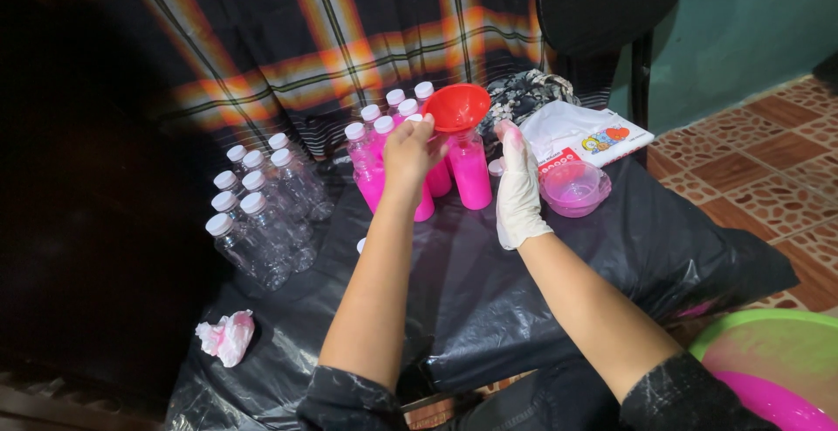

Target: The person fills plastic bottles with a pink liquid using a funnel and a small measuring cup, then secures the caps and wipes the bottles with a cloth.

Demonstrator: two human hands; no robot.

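Note:
My left hand (410, 150), bare, reaches to a pink-filled bottle with a white cap and has its fingers closed on the top of it. Right beside it stands another pink bottle (470, 172) with a red funnel (457, 106) in its neck. My right hand (517, 182) wears a white glove stained pink at the fingertips; it is raised, fingers up and together, next to the funnel bottle and holding nothing. Several capped pink bottles (371, 165) stand behind my left hand.
Several empty clear bottles with white caps (262, 213) stand at the left on black plastic sheeting (489, 291). A small pink bowl (573, 187) sits right of my glove. A pink-stained tissue (227, 337) lies front left. A green basin with pink liquid (768, 370) is at bottom right.

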